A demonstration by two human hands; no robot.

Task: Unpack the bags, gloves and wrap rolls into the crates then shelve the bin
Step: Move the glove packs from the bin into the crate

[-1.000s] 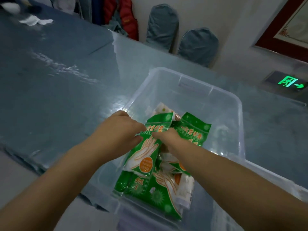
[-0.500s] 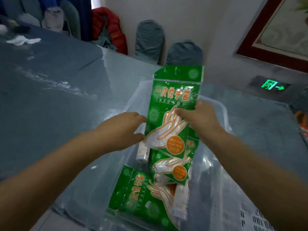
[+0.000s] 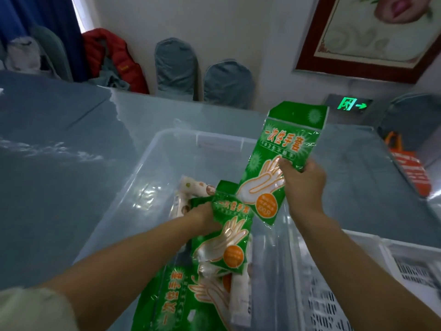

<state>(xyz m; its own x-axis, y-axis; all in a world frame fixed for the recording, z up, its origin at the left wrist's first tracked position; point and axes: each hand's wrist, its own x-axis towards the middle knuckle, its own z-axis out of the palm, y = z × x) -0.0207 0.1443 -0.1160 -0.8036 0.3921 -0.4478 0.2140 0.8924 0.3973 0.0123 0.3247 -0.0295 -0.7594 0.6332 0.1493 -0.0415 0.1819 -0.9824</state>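
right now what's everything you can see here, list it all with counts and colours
glove packs: at least three, green with orange print; one lifted above the bin, one at the bin's middle, one at its near end
wrap rolls: a few, white with spots, in the bin under the packs; exact count hidden
bin: one, clear plastic, on the table
crate: one, white, slotted, right of the bin
table: one, grey-blue cover
chairs: two covered, grey-blue, by the wall
jacket: one, red, far left
bag: one, orange, far right
exit sign: one, green, on the wall
picture frame: one, dark red
left hand: grip on the middle pack
right hand: grip on the lifted pack
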